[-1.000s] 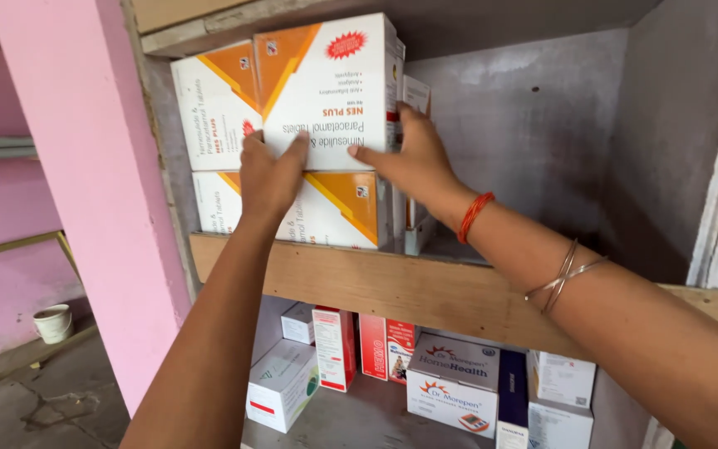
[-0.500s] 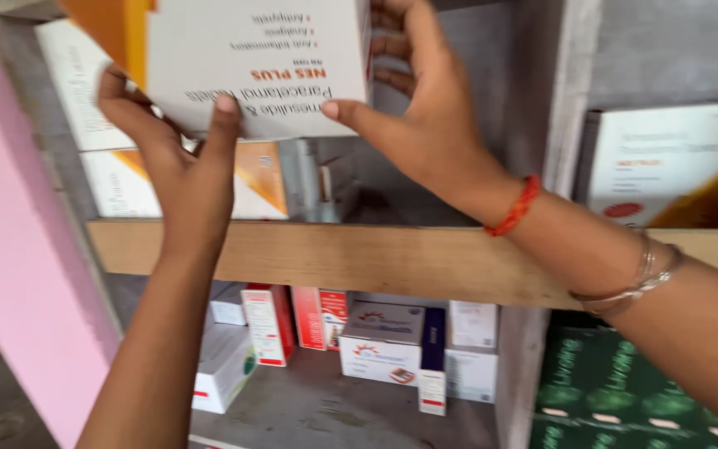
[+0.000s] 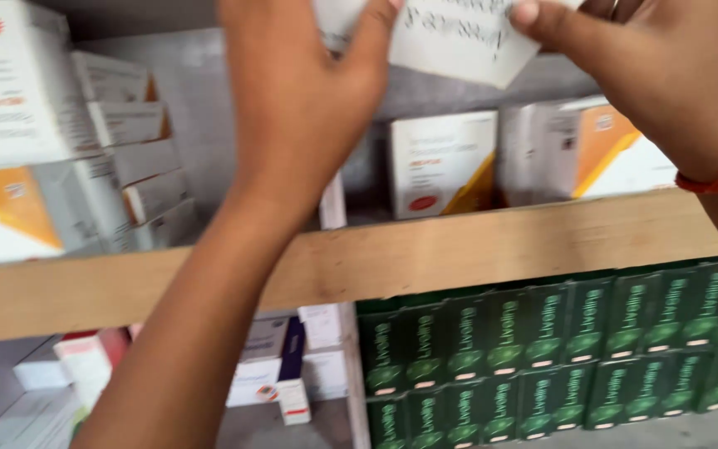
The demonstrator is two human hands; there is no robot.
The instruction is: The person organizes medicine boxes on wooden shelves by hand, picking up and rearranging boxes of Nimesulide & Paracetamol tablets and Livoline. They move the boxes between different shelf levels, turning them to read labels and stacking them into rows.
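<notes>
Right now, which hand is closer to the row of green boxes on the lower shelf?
Right. The right hand is above the green boxes, on the white box; the left hand is further left.

Top shelf: a long wooden board (image 3: 475, 249) is being used to carry white and orange boxes (image 3: 442, 162).
Left side: more white boxes (image 3: 60, 158) are being kept in a stack on it.
Bottom shelf: green boxes (image 3: 542, 349) are being kept in two rows.

Both arms raised — left hand (image 3: 305, 100) and right hand (image 3: 658, 75) gripping.
</notes>
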